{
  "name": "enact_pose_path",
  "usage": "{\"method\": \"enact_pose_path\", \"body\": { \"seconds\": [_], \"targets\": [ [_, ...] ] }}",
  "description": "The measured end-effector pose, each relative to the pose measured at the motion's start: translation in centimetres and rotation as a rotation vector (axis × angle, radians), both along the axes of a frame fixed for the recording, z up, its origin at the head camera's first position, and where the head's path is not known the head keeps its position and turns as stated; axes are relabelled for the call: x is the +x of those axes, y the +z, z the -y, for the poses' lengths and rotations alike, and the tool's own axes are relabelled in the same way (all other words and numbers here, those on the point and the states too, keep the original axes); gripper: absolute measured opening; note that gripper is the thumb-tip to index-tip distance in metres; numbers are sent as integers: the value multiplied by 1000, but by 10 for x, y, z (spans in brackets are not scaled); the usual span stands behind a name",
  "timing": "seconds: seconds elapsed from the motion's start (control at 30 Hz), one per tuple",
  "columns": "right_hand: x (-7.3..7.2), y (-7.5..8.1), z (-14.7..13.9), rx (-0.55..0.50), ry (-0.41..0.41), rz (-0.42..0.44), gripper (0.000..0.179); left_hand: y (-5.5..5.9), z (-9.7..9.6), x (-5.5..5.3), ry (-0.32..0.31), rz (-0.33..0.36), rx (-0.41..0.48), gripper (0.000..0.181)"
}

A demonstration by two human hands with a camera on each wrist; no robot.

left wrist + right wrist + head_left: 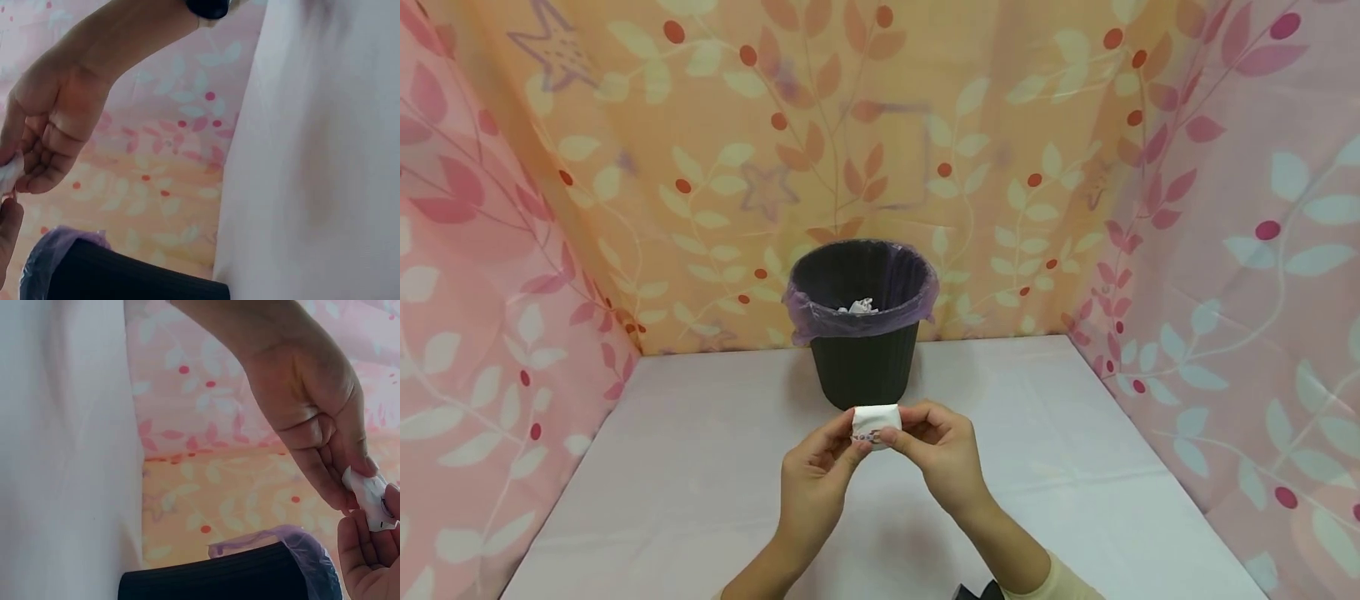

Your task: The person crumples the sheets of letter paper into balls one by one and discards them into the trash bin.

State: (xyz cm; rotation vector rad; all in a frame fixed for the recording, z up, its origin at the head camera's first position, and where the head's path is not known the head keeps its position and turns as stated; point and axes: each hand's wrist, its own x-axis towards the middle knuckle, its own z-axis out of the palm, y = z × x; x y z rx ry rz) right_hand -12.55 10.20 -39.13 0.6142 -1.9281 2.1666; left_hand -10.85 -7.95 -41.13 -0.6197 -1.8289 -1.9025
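Observation:
A small folded white paper (874, 418) with a coloured print along its lower part is held up in front of the bin. My left hand (814, 479) pinches its left side between thumb and fingers. On the other side, the thumb of my right hand (947, 454) presses over the printed front, with fingers behind. The right wrist view shows the paper (370, 497) creased, between the fingers of both hands. In the left wrist view only an edge of it shows. Behind the hands stands a black bin (867, 367) with a purple liner (865, 323) folded over its rim.
Crumpled white paper (859, 307) lies inside the bin. The bin stands on a white-covered table (700, 467) close to the floral curtain (715, 167) at the back. Patterned pink curtains flank both sides. A black object (981, 592) shows at the bottom edge, beside the right forearm.

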Motion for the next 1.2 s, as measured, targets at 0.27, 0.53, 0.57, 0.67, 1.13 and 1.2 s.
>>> {"method": "enact_pose_path", "body": {
  "seconds": [0.27, 0.53, 0.57, 0.67, 1.13, 1.2],
  "targets": [
    [-2, -1, -2, -80, 186, 98, 15, 4, 17, -10, -252, 81, 157, 22],
    [-3, -2, -2, -22, 124, 51, 26, 5, 24, -18, -287, 221, 79, 33],
    [-3, -2, -2, -8, 105, 48, 26, 5, 24, -18, -280, 240, 58, 35],
    [-5, -2, -2, 20, 58, 43, 27, 8, 25, -20, -277, 270, 10, 42],
    [-18, -7, -5, 11, -55, 18, 28, 25, 48, -33, -83, 228, -102, 42],
    [-19, -7, -5, 4, -61, 15, 29, 30, 51, -37, -64, 223, -114, 43]
  ]
}}
